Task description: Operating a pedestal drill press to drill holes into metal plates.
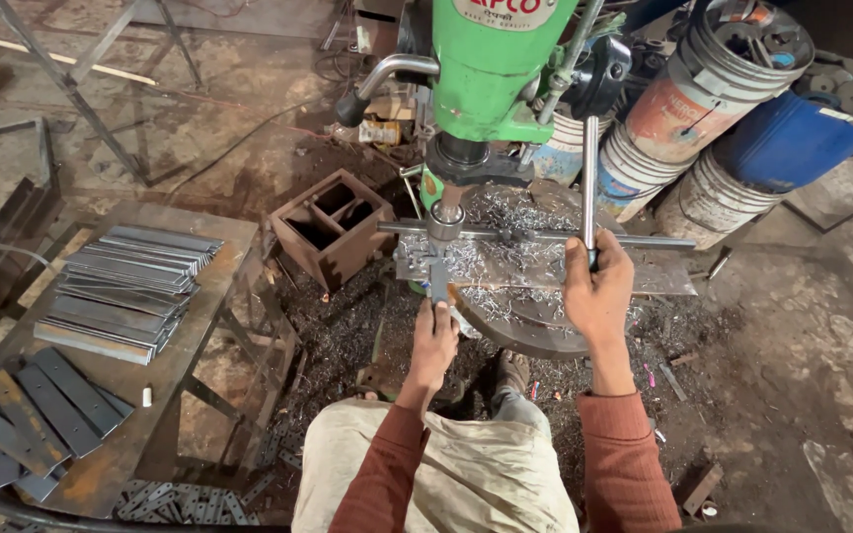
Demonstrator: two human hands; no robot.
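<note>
The round drill table (535,336) is crowded with metal shavings and leaves little free room; its front edge is near the person's knees. The left hand (433,341) is closed on a small flat metal piece (439,281) under the drill spindle (445,219). The right hand (596,286), raised, is gripping the feed lever (589,178)

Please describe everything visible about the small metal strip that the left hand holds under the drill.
The small flat grey metal strip looks like steel. It lies flat on the round drill table, pointing toward the person, directly under the spindle of the green drill press. The left hand grips its near end with the fingers. Shiny metal shavings surround it. Any holes in it cannot be made out.
</note>
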